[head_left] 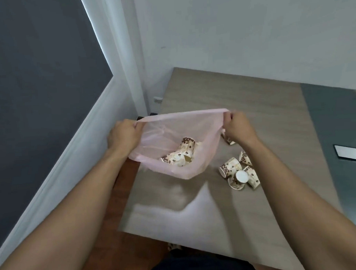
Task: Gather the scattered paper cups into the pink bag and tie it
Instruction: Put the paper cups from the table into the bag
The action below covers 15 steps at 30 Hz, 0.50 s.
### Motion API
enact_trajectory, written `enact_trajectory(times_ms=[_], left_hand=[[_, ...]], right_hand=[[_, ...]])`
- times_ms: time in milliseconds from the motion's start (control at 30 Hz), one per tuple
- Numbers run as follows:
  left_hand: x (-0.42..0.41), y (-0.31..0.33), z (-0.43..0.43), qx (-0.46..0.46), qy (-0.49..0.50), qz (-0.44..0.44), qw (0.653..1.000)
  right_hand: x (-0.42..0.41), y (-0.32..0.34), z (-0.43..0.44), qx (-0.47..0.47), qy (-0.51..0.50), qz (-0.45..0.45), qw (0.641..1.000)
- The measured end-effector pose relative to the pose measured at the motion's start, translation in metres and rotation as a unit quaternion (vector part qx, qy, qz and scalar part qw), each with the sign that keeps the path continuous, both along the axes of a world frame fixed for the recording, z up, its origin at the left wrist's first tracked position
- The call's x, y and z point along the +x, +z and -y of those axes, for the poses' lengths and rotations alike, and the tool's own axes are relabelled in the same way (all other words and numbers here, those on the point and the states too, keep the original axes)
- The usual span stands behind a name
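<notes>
A thin pink bag (162,133) hangs above the table's left part, its mouth stretched wide. My left hand (124,135) grips the rim at the left and my right hand (238,126) pinches the rim at the right. Several paper cups with a coffee-bean print (186,150) lie inside the bag, seen through the plastic. More such cups (239,173) lie in a loose heap on the table to the right of the bag. Another cup (229,141) shows partly under my right wrist.
The wooden table (222,96) stands in a corner against a white wall. A grey strip (334,128) runs along its right side, bearing a flat silver object (350,150). Brown floor (118,194) and a white skirting board lie to the left.
</notes>
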<state>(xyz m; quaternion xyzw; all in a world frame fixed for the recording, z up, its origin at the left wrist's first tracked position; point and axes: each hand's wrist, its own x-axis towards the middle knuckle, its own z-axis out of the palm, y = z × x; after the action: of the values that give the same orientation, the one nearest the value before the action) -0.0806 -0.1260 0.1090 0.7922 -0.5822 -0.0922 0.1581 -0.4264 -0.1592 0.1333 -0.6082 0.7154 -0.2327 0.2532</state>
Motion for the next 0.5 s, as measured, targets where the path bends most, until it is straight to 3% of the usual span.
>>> enact_trajectory(times_ms=[67, 167, 267, 367, 500], left_hand=[[0.003, 0.009, 0.007, -0.006, -0.011, 0.035, 0.999], [0.001, 0.017, 0.012, -0.035, -0.025, 0.054, 0.998], [-0.001, 0.021, 0.013, -0.041, -0.033, 0.074, 0.996], [-0.006, 0.017, 0.012, -0.041, -0.048, 0.069, 0.996], [-0.027, 0.018, 0.016, -0.011, -0.076, 0.046, 0.996]], right_hand=[[-0.007, 0.007, 0.006, -0.067, -0.026, 0.039, 0.997], [-0.02, 0.007, 0.002, -0.035, 0.014, 0.012, 0.999], [-0.036, 0.008, 0.0, -0.087, -0.022, 0.046, 0.995], [-0.049, 0.003, -0.008, 0.012, 0.048, -0.056, 0.997], [-0.071, -0.003, -0.009, -0.056, -0.032, -0.001, 0.998]])
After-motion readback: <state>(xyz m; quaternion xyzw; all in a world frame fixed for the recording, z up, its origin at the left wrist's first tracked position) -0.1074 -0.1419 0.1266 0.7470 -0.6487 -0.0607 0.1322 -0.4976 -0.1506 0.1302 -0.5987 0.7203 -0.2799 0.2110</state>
